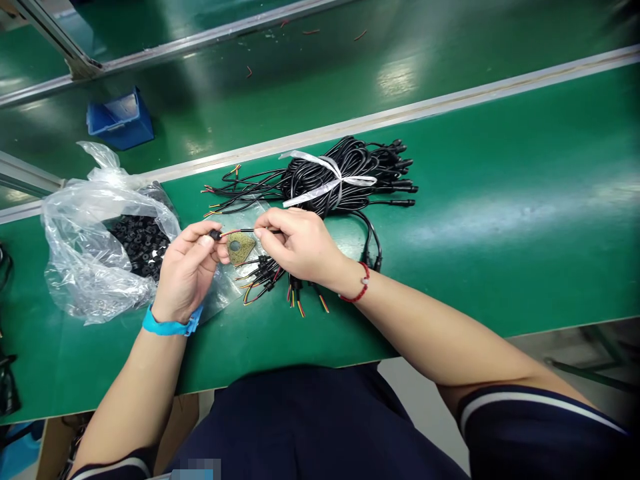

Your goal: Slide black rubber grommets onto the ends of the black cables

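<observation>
My left hand (193,260) pinches a small black rubber grommet (215,235) between thumb and fingers. From the grommet, thin red and dark wires run to a black cable (247,231), which my right hand (295,241) grips near its stripped end. Below my hands a yellowish, speckled piece with a round hole (241,248) lies on a clear plastic bag. Several short cable ends (267,272) with black fittings and coloured wires lie beneath my right hand. A tied bundle of black cables (320,177) rests just beyond it.
An open clear plastic bag (85,260) of small black rubber parts (143,247) stands at left on the green table (500,200). A blue bin (123,120) sits beyond the metal rail (350,123). More black cables (7,387) lie at the far left edge.
</observation>
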### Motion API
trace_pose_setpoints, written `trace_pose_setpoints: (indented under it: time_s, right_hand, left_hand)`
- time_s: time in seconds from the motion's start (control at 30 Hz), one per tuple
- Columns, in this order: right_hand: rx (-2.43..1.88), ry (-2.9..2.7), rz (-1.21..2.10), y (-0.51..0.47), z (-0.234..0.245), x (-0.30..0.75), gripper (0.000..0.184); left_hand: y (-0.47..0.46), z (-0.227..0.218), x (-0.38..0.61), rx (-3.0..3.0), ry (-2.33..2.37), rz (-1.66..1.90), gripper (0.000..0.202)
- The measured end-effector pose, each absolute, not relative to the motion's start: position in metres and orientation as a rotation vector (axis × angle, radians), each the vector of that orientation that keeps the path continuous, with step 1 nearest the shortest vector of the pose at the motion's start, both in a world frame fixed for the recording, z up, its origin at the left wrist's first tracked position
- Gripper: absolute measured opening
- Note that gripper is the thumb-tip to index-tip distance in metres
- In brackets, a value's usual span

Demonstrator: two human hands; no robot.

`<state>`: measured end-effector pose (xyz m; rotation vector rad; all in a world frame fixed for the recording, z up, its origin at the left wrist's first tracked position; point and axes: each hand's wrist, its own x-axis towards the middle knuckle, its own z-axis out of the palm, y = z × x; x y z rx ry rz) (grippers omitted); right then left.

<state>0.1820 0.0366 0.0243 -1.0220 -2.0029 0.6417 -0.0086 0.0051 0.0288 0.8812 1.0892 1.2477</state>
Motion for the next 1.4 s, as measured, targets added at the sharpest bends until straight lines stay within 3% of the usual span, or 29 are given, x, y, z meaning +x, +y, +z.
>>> trace_pose_setpoints:
  time_s: [0.4, 0.67, 0.93, 1.27, 1.4]
  right_hand:
    - [-1.03, -2.043, 0.618, 0.036, 0.023, 0.183, 0.018]
    - [-0.863, -2.161, 0.594, 0.039, 0.018, 0.186, 0.017]
    - [-0.729, -2.207, 0.534, 0.043, 0.015, 0.191, 0.018]
    - [-0.805, -2.046, 0.932, 0.044, 0.027, 0.195, 0.014]
    - [-0.762, -2.043, 0.952, 0.044, 0.027, 0.196, 0.013]
  left_hand:
    - [0.003, 0.025, -0.01, 1.1, 1.183, 1.318, 0.019]
    - [-0.001, 0.02, -0.004, 1.271, 1.346, 1.059, 0.021]
    - [-0.001, 0.018, 0.003, 0.959, 1.172, 1.071, 0.02]
    - [-0.006, 0.007, 0.01, 1.195, 1.165, 1.25, 0.018]
    - [-0.008, 0.006, 0.013, 1.165, 1.149, 1.285, 0.017]
